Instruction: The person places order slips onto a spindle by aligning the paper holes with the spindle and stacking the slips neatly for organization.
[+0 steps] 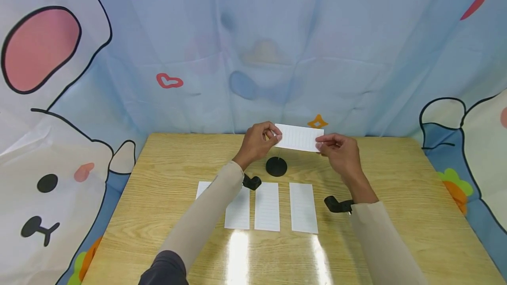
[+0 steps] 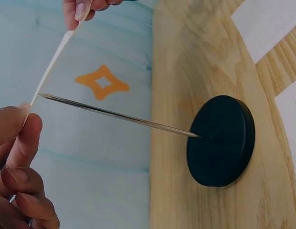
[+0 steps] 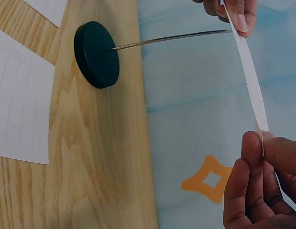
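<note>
Pale blue curtain (image 1: 190,25), printed with cartoon animals and an orange star (image 1: 318,121), hangs behind a wood-grain table (image 1: 396,170). Held up near the table's far edge is a white lined card (image 1: 298,138) — the left hand (image 1: 256,143) pinches one end, the right hand (image 1: 341,153) the other, thumbs against fingers. From the head, the card's ruled face shows broad, and most of the spike is hidden behind it, leaving the round black base (image 1: 276,166). Both wrist views catch the card nearly edge-on (a thin white strip) and reveal the metal spike (image 2: 124,116) rising from that base. Its tip lies right by the card — whether they touch, I cannot tell. Nearer the person, more white cards (image 1: 267,206) lie in a row, those at left partly covered by the left sleeve (image 1: 206,214).
</note>
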`<move>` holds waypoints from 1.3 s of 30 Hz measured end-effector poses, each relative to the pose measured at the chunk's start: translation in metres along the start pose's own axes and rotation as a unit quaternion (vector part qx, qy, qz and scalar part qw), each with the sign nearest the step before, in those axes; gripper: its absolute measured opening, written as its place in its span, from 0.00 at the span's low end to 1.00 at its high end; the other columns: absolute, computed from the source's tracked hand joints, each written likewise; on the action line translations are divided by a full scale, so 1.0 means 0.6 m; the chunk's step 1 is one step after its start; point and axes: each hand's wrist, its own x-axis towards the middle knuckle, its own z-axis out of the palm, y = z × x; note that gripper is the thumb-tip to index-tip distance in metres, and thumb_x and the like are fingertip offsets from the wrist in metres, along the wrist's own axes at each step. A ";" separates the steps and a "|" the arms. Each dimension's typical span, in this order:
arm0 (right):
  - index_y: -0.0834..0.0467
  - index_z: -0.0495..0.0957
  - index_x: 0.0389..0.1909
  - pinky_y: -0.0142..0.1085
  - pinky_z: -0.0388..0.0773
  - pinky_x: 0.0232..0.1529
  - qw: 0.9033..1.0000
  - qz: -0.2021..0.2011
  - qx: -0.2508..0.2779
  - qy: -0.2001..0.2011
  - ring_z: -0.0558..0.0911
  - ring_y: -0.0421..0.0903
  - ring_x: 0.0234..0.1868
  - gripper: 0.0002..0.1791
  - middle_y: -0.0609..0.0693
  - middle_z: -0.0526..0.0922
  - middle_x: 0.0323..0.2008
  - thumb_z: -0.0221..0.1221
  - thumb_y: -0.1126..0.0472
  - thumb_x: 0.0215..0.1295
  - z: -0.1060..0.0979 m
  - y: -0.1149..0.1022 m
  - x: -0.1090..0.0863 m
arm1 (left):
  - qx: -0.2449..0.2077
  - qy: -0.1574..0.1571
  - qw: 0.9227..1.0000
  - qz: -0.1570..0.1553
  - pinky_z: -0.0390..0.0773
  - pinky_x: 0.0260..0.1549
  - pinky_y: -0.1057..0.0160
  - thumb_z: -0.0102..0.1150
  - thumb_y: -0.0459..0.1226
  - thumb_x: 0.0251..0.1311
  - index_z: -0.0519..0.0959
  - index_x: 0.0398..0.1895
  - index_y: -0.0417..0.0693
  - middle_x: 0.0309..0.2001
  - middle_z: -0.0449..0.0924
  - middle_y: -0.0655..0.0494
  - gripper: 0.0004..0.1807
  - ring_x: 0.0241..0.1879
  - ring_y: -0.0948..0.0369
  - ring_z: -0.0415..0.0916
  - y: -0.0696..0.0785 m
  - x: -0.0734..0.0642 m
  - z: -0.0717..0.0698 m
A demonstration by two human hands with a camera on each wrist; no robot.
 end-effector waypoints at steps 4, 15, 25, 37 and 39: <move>0.64 0.87 0.51 0.26 0.85 0.40 1.000 0.011 0.001 -0.004 0.86 0.45 0.38 0.13 0.59 0.82 0.43 0.67 0.60 0.74 0.003 0.008 0.001 | -0.003 0.000 1.000 -0.007 0.72 0.31 0.64 0.66 0.43 0.75 0.86 0.45 0.54 0.35 0.86 0.56 0.05 0.27 0.59 0.72 -0.005 -0.001 0.003; 0.65 0.87 0.51 0.31 0.88 0.44 1.000 0.017 0.018 -0.013 0.86 0.41 0.36 0.11 0.53 0.83 0.40 0.67 0.63 0.73 0.010 0.027 -0.001 | 0.006 0.006 1.000 -0.010 0.71 0.29 0.64 0.66 0.43 0.74 0.86 0.45 0.55 0.34 0.85 0.57 0.05 0.24 0.60 0.71 -0.010 0.000 0.011; 0.64 0.87 0.51 0.33 0.88 0.45 0.999 0.029 -0.022 -0.031 0.89 0.46 0.38 0.12 0.61 0.84 0.44 0.67 0.62 0.74 0.015 0.045 -0.007 | 0.034 -0.009 0.999 -0.006 0.67 0.25 0.65 0.66 0.41 0.74 0.87 0.45 0.52 0.35 0.84 0.55 0.05 0.24 0.61 0.70 -0.032 -0.020 0.023; 0.63 0.87 0.52 0.38 0.88 0.45 0.998 0.027 -0.048 -0.026 0.88 0.56 0.42 0.12 0.62 0.85 0.45 0.66 0.60 0.75 0.028 0.062 -0.010 | 0.039 -0.009 0.999 -0.031 0.67 0.29 0.64 0.67 0.42 0.73 0.86 0.45 0.53 0.34 0.82 0.56 0.05 0.23 0.62 0.67 -0.048 -0.026 0.034; 0.64 0.87 0.51 0.40 0.88 0.44 0.998 0.024 -0.048 -0.028 0.88 0.57 0.42 0.12 0.62 0.85 0.44 0.66 0.60 0.75 0.031 0.066 -0.011 | 0.039 -0.009 0.999 -0.035 0.68 0.30 0.64 0.67 0.42 0.73 0.86 0.44 0.53 0.35 0.83 0.56 0.05 0.25 0.61 0.69 -0.051 -0.027 0.035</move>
